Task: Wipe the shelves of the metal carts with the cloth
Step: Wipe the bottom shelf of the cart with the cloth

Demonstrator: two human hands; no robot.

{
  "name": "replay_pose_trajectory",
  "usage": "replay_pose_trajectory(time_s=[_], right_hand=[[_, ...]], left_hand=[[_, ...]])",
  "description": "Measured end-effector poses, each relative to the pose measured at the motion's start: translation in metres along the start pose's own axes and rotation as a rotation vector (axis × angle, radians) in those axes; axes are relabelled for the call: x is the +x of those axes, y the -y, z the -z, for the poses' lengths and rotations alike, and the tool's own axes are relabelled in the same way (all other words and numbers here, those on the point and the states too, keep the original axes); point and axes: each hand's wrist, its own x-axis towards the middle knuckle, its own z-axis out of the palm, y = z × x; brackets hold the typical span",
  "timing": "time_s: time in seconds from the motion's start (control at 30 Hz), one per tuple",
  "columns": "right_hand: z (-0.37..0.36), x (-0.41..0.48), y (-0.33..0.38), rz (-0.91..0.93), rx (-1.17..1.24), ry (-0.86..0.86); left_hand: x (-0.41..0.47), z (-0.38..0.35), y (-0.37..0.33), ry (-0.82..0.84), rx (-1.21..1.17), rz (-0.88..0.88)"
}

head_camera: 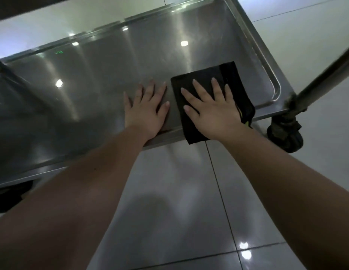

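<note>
A shiny metal cart shelf (103,78) with a raised rim fills the upper half of the view. A folded black cloth (206,78) with a yellow tag lies flat on the shelf near its front right corner and hangs a little over the front edge. My right hand (212,110) presses flat on the cloth with its fingers spread. Just left of the cloth, my left hand (146,108) rests flat on the bare metal, fingers straight.
A round metal cart post (329,71) rises at the right, with a black caster wheel (286,135) below the corner. Another post (6,75) stands at the left. Glossy grey floor tiles (179,201) lie under and around the cart.
</note>
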Motion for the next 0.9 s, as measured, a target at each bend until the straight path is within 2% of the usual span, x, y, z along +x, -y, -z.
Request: replay_pose_trajectory(time_s=[0.1,0.2,0.33,0.4,0.47,0.53,0.57,0.67,0.73,0.83,0.9], right_hand=[[0.01,0.032,-0.023,-0.019,0.003,0.011],[0.015,0.066,-0.038,-0.129,-0.001,-0.015],[0.016,0.085,-0.01,-0.25,0.014,-0.021],[0.013,0.077,0.013,-0.153,-0.01,-0.016],[0.007,0.058,0.027,0.039,-0.038,-0.033],[0.007,0.05,0.01,0.151,-0.054,-0.031],[0.011,0.054,-0.008,0.13,-0.044,-0.04],[0.022,0.07,-0.074,-0.164,0.008,-0.067],[0.024,0.077,-0.089,-0.297,0.007,-0.034],[0.018,0.079,-0.055,-0.335,0.023,-0.079],[0.015,0.081,-0.021,-0.254,0.034,-0.09]], left_hand=[[0.0,-0.002,0.002,-0.032,-0.01,-0.003],[0.001,-0.003,0.003,-0.041,-0.011,-0.002],[0.003,-0.004,0.002,-0.041,-0.024,0.015],[0.005,-0.004,0.001,-0.04,-0.033,0.033],[0.003,-0.004,0.0,-0.031,-0.012,0.037],[0.003,-0.004,-0.001,-0.031,0.001,0.034],[0.002,-0.004,-0.001,-0.037,0.001,0.034],[0.003,-0.006,-0.001,-0.049,0.003,0.03],[0.003,-0.007,-0.001,-0.051,0.013,0.035],[0.004,-0.006,0.0,-0.049,0.025,0.042],[0.002,-0.006,-0.001,-0.056,0.024,0.043]])
